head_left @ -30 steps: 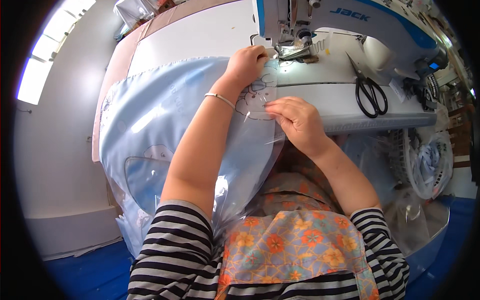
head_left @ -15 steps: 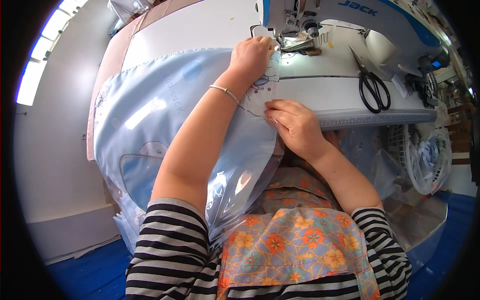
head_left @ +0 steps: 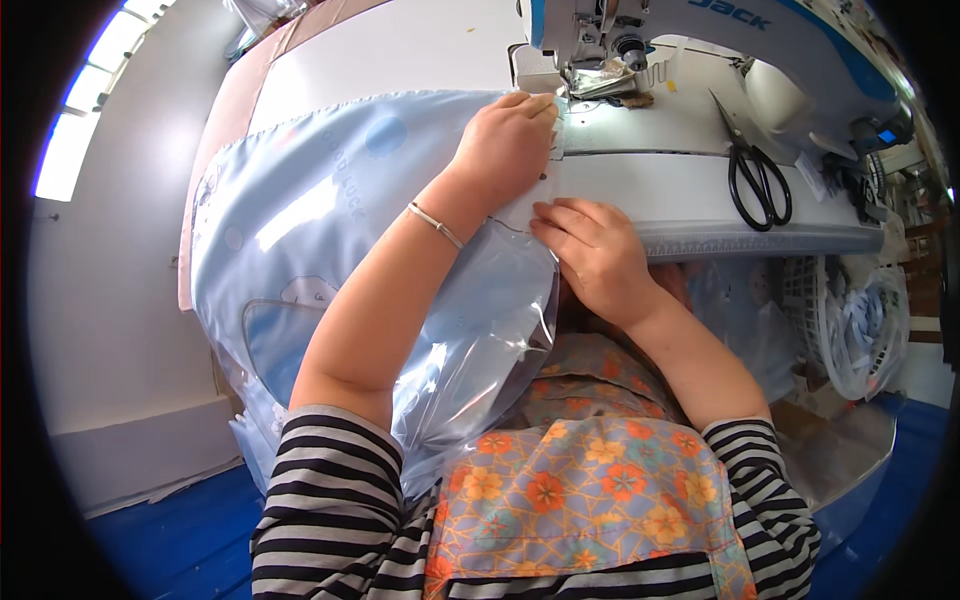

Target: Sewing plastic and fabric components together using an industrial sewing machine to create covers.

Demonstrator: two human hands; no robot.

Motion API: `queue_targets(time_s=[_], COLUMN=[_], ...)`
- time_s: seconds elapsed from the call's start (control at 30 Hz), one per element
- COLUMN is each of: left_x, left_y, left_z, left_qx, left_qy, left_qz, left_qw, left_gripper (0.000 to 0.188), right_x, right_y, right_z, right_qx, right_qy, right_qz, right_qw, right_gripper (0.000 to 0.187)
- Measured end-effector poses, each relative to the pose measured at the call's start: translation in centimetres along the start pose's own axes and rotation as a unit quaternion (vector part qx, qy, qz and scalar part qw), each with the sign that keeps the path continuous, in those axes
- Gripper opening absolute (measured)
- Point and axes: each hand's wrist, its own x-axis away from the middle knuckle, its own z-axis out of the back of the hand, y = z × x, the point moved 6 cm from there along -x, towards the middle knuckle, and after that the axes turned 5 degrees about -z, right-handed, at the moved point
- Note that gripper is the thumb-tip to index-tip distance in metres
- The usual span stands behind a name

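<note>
At nine o'clock, a pale wall [head_left: 130,310] stands beside the bench [head_left: 390,50], whose white top runs across the upper part of the view. Next comes a light blue printed sheet [head_left: 300,170] with glossy clear film over it; it spreads across the bench's left part and drops over the front edge toward seven o'clock, a blue patch [head_left: 280,345] on its lower left.

The left hand [head_left: 505,145] rests on top of the sheet's right end, at about one o'clock from its middle, fingers bent; whether they grip it or only press cannot be told. Just past those fingers, toward one o'clock, sits the needle area of a white and blue sewing machine [head_left: 800,50].

The right hand [head_left: 595,250], apart from the left and at its four o'clock, pinches the sheet's right edge between thumb and fingers, so most of the sheet lies toward nine o'clock of it. Black-handled scissors [head_left: 737,168] lie at two o'clock from that hand; a white basket [head_left: 800,300] stands toward four.
</note>
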Motion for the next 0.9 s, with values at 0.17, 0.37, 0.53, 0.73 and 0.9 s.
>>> queue_targets(time_s=[0.17, 0.37, 0.53, 0.73, 0.9], left_x=[0.0, -1.0, -1.1, -1.7, -1.9], left_y=[-0.1, 1.7, 1.6, 1.4, 0.4], left_z=[-0.5, -0.9, -1.2, -1.6, -2.0], left_qx=[0.016, -0.006, -0.011, -0.023, 0.0], left_qy=[-0.012, 0.007, 0.024, 0.043, 0.001], left_qz=[0.039, 0.092, 0.116, 0.132, 0.171], left_qw=[0.999, 0.996, 0.993, 0.99, 0.985], left_gripper=[0.025, 0.025, 0.023, 0.01, 0.013], right_x=[-0.6, -0.2, -0.6, -1.1, -1.1], right_y=[0.9, 2.6, 3.7, 4.6, 5.2], right_z=[1.0, 3.2, 3.7, 4.1, 3.7], right_qx=[-0.029, -0.066, -0.085, -0.089, -0.088], right_qy=[0.023, -0.031, -0.058, -0.083, -0.087], right_qz=[0.029, 0.019, 0.009, -0.001, -0.02], right_qw=[0.999, 0.997, 0.995, 0.992, 0.992], right_gripper=[0.026, 0.024, 0.025, 0.025, 0.023])
